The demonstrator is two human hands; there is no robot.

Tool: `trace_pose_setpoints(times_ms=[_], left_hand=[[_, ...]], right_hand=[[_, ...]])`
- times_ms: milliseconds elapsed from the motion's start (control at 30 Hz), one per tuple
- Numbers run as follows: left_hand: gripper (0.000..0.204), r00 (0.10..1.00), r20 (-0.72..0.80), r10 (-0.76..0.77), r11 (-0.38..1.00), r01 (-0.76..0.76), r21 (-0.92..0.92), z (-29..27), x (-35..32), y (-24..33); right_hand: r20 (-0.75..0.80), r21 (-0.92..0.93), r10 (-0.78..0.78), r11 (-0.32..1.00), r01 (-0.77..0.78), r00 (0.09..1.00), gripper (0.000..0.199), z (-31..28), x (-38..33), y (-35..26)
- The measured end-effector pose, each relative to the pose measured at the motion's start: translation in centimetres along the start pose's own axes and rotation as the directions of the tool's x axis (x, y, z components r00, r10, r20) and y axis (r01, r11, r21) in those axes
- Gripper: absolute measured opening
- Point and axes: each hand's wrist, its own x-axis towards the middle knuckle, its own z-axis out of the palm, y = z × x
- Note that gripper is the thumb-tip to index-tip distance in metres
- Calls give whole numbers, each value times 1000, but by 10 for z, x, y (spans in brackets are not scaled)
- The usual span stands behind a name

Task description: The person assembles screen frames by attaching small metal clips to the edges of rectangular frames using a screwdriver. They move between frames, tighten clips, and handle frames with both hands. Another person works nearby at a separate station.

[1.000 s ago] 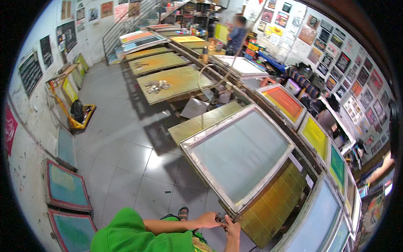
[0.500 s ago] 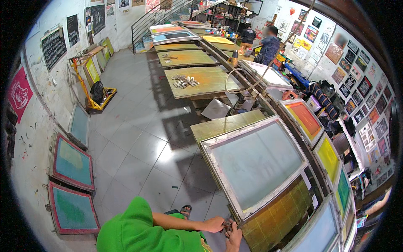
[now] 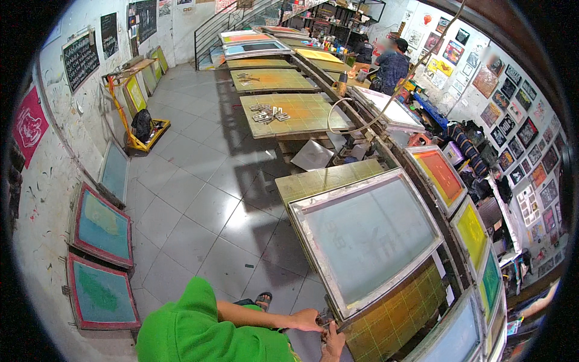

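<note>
A large aluminium screen frame [image 3: 301, 224] with grey mesh lies tilted over a yellow-green printing table [image 3: 395, 314]. My left hand [image 3: 306, 320] reaches from a green sleeve to the frame's near corner and closes on it. My right hand [image 3: 332, 344] comes up from the lower edge and grips the same corner from below. A small dark part sits between the two hands. My sandalled foot [image 3: 263, 298] shows on the grey tiled floor below.
More yellow-green tables [image 3: 295, 113] run toward the back, one with small metal pieces [image 3: 266, 113]. Orange [image 3: 439, 175], yellow and green screens line the right side. Red-framed screens [image 3: 101, 224] lean on the left wall. Two people [image 3: 392, 63] stand far back. A yellow cart [image 3: 143, 128] holds a black bag.
Both hands stay at the frame's near corner. The view has shifted, so the frame and tables sit a little further right and the left wall screens show more.
</note>
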Motion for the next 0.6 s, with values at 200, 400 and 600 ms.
trace_pose_setpoints(times_ms=[200, 400, 600], left_hand=[[70, 999, 21, -49, 999, 49, 10, 1, -1, 14], [62, 1000, 1, -21, 999, 21, 31, -2, 4, 13], [61, 989, 145, 18, 1000, -17, -3, 0, 13, 4]], right_hand=[[-106, 271, -30, 961, 58, 994, 22, 24, 5, 8], [-1, 259, 151, 955, -145, 989, 21, 19, -7, -9], [89, 145, 72, 986, -84, 993, 23, -1, -8, 3]])
